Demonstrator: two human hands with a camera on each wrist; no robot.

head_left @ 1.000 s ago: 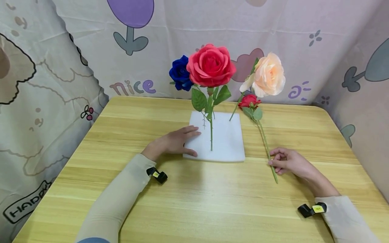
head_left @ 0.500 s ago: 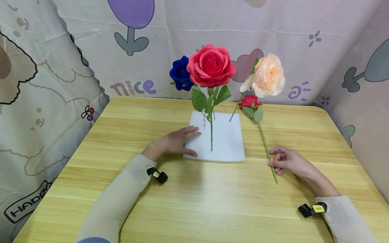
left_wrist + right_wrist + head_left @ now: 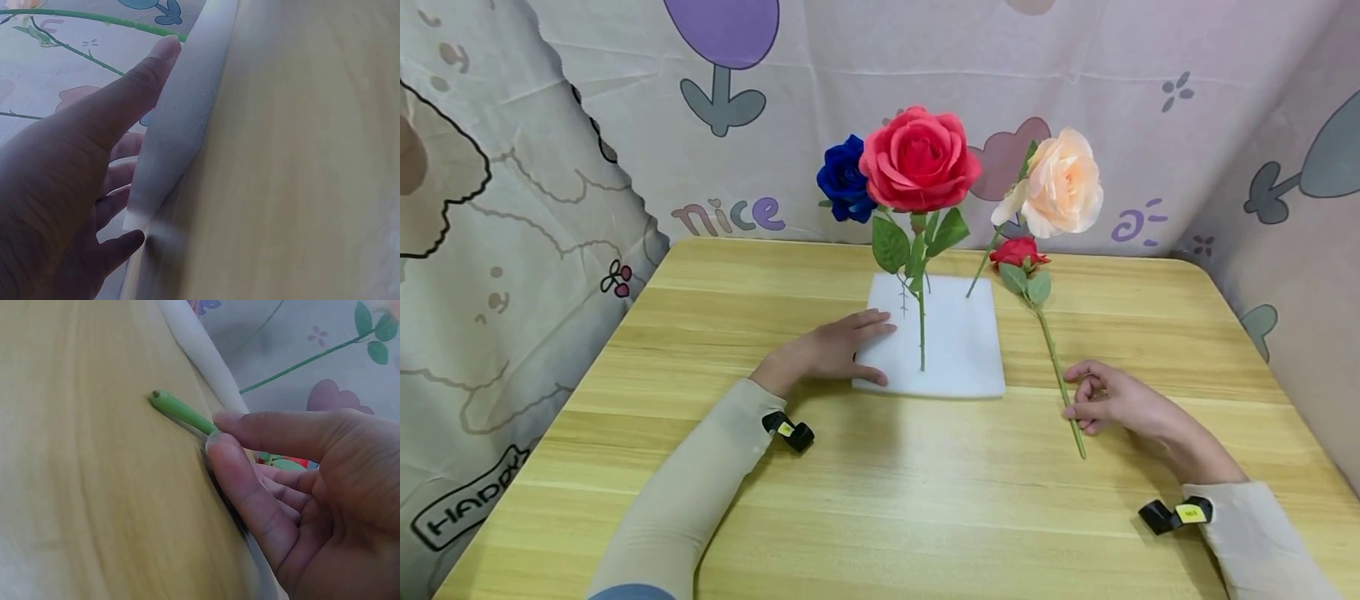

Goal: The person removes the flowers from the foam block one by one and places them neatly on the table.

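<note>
My left hand rests on the left edge of a white foam block, its fingers fairly straight and the thumb near the front edge. A large pink-red rose stands upright in the block. Behind it on the left is a blue rose; the foot of its stem is hard to make out. A peach rose leans to the right from the block's back right. Between thumb and index finger, my right hand pinches the lower stem of a small red rose. In the right wrist view the green stem pokes out past the fingertips.
The wooden table reaches to a printed cloth hung at the back and sides. A small black camera sits on the left wrist, and another black camera on the right.
My right hand has shifted very slightly toward the front right with the small red rose's stem. The left hand stays on the foam block, and the standing roses keep their places.
</note>
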